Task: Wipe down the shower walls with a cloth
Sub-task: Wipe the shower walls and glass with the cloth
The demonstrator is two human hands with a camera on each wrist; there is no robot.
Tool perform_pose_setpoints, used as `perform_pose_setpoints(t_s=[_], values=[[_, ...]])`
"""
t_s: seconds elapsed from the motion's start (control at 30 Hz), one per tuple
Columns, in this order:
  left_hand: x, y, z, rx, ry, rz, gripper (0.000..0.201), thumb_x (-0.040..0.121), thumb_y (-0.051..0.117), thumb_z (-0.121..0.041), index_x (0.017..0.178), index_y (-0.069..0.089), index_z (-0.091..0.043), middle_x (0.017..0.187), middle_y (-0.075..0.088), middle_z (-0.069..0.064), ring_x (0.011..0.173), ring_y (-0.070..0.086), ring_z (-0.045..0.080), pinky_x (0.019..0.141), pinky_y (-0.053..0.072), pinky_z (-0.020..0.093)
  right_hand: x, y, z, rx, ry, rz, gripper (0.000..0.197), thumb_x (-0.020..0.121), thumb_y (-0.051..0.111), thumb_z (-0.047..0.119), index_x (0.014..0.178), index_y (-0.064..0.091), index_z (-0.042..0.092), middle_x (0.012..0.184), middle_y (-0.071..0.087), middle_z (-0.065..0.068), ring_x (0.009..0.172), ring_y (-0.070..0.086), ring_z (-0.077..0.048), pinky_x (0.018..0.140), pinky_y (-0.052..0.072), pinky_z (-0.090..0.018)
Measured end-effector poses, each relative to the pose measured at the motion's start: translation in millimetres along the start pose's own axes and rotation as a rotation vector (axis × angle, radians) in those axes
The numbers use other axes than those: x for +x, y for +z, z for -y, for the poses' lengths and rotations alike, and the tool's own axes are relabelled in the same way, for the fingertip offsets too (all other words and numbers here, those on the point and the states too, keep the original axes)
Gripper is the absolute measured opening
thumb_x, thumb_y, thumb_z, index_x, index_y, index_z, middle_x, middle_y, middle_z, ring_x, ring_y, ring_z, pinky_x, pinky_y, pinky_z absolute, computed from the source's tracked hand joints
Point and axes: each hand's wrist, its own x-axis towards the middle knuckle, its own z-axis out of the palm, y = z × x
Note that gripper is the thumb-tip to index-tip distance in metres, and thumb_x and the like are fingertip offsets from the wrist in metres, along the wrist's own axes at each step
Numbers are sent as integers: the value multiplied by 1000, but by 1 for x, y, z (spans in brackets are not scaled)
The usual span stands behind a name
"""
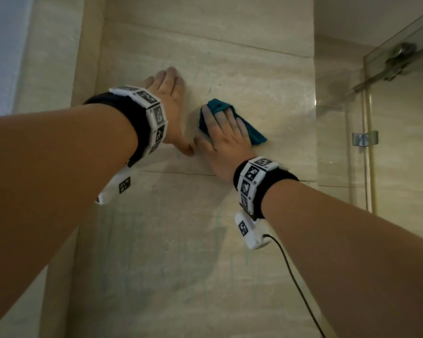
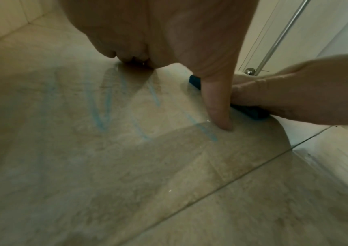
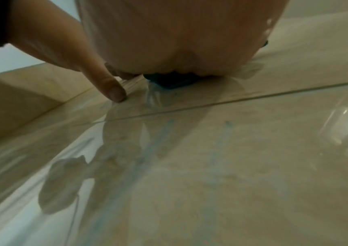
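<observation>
The teal cloth (image 1: 232,120) lay bunched against the shower wall (image 1: 266,93) near the middle of the head view, pressed flat under the right hand (image 1: 224,137), whose fingers (image 1: 211,118) were spread nearly straight over it. It looked soft and light, probably damp, best held by a broad palm. The left hand (image 1: 167,103), just left of it, rested open on the tile, holding nothing. Faint blue streaks (image 2: 103,109) marked the wall. A glass door (image 1: 401,142) stood at right.
</observation>
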Motion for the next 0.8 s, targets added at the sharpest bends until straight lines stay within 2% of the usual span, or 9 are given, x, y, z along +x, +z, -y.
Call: perform_pose_setpoints(t_s=[0.2,0.33,0.4,0.5,0.6,0.67,0.8], values=[[-5,2,9,-1,44,13,166,55,77,-88,161,-21,-7,170,-26,11,159,-15,30,131,1,46,8,-22,-56,-6,243,-16,65,109,21,53,164,-4,28,172,2,-4,158,-5,-26,125,-3,-42],[-11,8,10,-84,37,-29,166,55,81,-84,161,-22,-8,171,-25,10,159,-16,28,131,-1,44,22,-31,-46,111,338,10,71,106,16,60,164,-6,25,172,-5,-6,158,-11,-27,126,-8,-45],[-15,12,10,-127,14,-67,166,55,83,-82,161,-24,-10,170,-26,11,159,-18,29,130,-3,45,22,-24,-23,117,307,31,73,105,15,63,164,-6,26,172,-6,-5,158,-12,-26,125,-9,-44],[-24,23,13,-142,-43,-126,163,58,78,-85,161,-24,-11,168,-32,12,157,-24,31,130,-4,48,8,-4,15,46,182,62,72,105,18,62,164,-6,27,172,-2,-2,158,-10,-25,125,-10,-42],[-36,36,16,-232,-129,-164,152,67,78,-79,162,-21,-13,169,-30,8,157,-24,30,129,4,54,-15,18,37,-30,31,49,73,105,23,61,164,-2,27,171,5,-2,158,-7,-24,124,-10,-41],[-42,43,17,-289,-185,-177,148,70,77,-77,163,-18,-11,170,-26,8,158,-21,29,129,7,56,-27,25,37,-61,-51,66,72,105,23,62,164,-1,29,171,5,0,158,-7,-23,124,-11,-41],[-47,49,16,-319,-257,-174,159,60,74,-87,162,-17,-6,171,-21,14,159,-15,33,130,2,49,-38,22,16,-84,-106,138,68,107,23,57,163,-4,32,171,3,7,157,-11,-17,124,-14,-37]])
